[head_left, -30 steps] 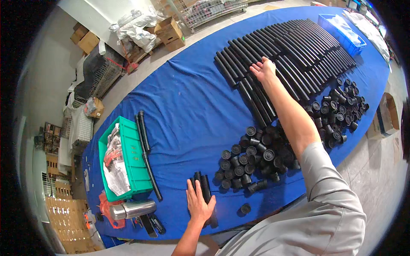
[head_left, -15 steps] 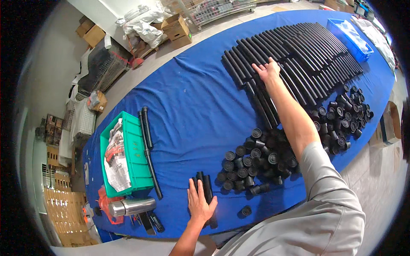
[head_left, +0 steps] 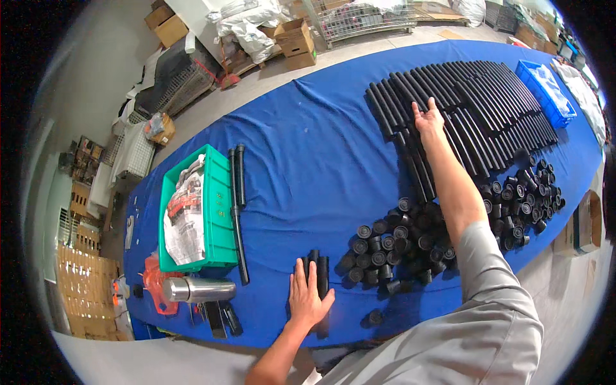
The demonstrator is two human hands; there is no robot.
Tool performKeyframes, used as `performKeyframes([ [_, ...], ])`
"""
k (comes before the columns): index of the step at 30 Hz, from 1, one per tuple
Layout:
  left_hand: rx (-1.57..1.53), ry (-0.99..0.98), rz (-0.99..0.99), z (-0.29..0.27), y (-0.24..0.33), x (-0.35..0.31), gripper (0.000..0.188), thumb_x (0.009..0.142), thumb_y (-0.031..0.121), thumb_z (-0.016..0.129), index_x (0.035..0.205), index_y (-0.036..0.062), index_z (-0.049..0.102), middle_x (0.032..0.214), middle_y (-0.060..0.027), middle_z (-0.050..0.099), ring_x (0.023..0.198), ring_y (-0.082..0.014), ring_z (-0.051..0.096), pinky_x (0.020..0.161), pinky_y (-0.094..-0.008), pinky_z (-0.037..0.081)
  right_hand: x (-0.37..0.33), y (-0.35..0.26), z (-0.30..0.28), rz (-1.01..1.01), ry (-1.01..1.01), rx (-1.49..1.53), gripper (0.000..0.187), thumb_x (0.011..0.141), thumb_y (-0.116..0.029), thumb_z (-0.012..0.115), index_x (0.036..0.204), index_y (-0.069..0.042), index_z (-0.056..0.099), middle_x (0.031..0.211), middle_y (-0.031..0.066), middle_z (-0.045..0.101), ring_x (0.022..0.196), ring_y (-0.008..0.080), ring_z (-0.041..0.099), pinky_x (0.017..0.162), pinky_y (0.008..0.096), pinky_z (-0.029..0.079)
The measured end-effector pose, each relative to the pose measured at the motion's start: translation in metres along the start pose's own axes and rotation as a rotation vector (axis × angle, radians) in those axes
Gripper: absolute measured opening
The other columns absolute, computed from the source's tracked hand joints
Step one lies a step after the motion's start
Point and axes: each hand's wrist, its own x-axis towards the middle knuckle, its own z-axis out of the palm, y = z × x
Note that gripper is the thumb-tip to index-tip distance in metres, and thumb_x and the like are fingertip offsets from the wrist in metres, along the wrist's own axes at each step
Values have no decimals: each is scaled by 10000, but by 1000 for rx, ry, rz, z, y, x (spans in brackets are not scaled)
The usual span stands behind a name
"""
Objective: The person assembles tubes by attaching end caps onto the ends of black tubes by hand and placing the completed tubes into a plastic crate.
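My left hand (head_left: 309,299) lies flat over a few short black tubes (head_left: 323,273) near the front edge, its fingers stretched and the thumb apart. Parts of these tubes are hidden under the palm. My right hand (head_left: 428,120) is stretched far out over the rows of black tubes (head_left: 482,90), palm partly up and fingers spread, with nothing seen in it. Whether it touches the tubes beneath, I cannot tell. Between my arms spreads a heap of round black caps (head_left: 378,258); more black caps (head_left: 527,199) lie beyond my right forearm. One cap (head_left: 374,317) sits alone near the edge.
A blue cloth (head_left: 301,160) covers the table. At left stand a green crate (head_left: 221,224) with newspaper in it, longer black tubes (head_left: 237,224) beside it, a steel flask (head_left: 199,289) and a red plastic bag (head_left: 157,285). A blue basket (head_left: 545,96) is at far right.
The whole view has shifted, so the table appears farther right and lower. Both hands keep nearly the same places over the tubes, with the right fingers still spread.
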Motion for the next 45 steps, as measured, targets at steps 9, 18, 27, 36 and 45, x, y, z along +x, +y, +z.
performKeyframes([
  [9,-50,74,51,9,0,0,917,797,360,709,1514,26,246,1526,-337,212,1390,-483,293,1132,-567,267,-5,-73,-15,-30,-288,-249,250,953,-200,632,1097,1,595,1069,140,660,938,305,647,789,473,602],
  [18,-107,121,25,9,-14,1,925,768,367,713,1506,29,270,1535,-315,222,1414,-457,272,1149,-552,251,-191,-68,29,94,-576,-878,176,889,-255,731,975,-110,679,859,-1,659,701,127,592,632,327,530],
  [27,-241,142,-77,-11,-91,-10,892,785,353,725,1476,-33,313,1537,-316,233,1406,-440,308,1137,-452,319,-342,-14,-30,427,-913,-1410,211,895,-262,684,975,-67,685,760,-5,625,562,103,567,414,276,424],
  [36,-351,130,-82,-8,-98,-10,819,844,403,690,1480,9,354,1569,-283,193,1435,-388,288,1146,-417,303,-372,81,-87,732,-1291,-1797,318,884,-338,695,912,-22,719,692,16,621,508,114,534,423,270,425],
  [45,-409,125,-62,-2,-78,-9,803,857,422,683,1472,12,368,1561,-310,181,1453,-407,231,1169,-431,257,-352,128,-83,482,-1497,-2152,372,902,-384,656,976,-25,713,777,29,627,702,120,548,592,310,465],
])
